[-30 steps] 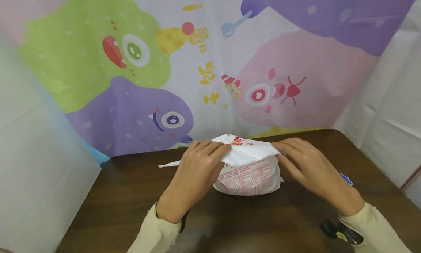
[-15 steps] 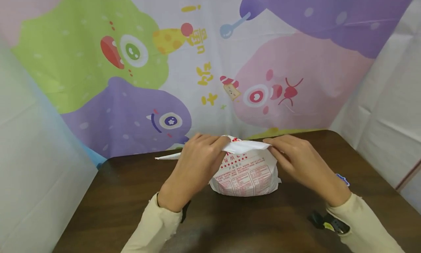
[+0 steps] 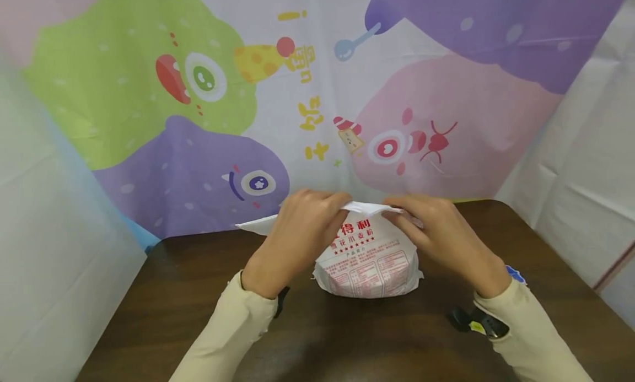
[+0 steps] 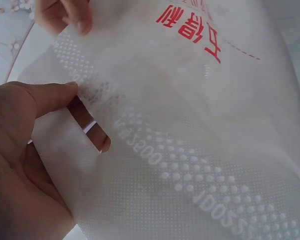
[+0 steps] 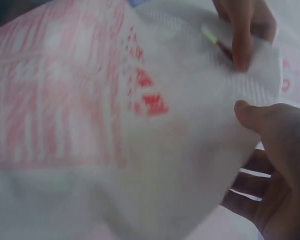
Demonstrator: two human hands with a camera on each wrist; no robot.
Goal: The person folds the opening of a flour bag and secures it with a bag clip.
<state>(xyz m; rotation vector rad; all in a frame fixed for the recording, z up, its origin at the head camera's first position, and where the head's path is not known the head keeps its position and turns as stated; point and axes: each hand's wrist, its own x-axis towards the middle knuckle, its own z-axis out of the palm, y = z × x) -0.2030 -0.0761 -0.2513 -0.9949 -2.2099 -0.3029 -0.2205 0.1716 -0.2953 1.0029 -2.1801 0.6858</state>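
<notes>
A white bag with red print [image 3: 369,261] stands on the dark wooden table [image 3: 163,310]. My left hand [image 3: 302,227] pinches the bag's top edge on the left, thumb on the dotted seal strip [image 4: 140,145]. My right hand [image 3: 431,230] pinches the same edge on the right, thumb on top of the bag [image 5: 115,125] and fingers underneath. The top flap is held up and stretched between both hands. The left hand [image 4: 37,125] fills the left side of the left wrist view, and the right hand [image 5: 269,150] sits at the lower right of the right wrist view.
A colourful cartoon-monster backdrop [image 3: 317,95] hangs right behind the table. White sheets close off the left [image 3: 54,261] and right [image 3: 590,178] sides. A small blue object [image 3: 516,273] lies on the table behind my right wrist. Bare tabletop lies in front of the bag.
Both hands have lifted the bag's top flap from folded down over the front to upright, uncovering more red print. The hands moved up and slightly away from me.
</notes>
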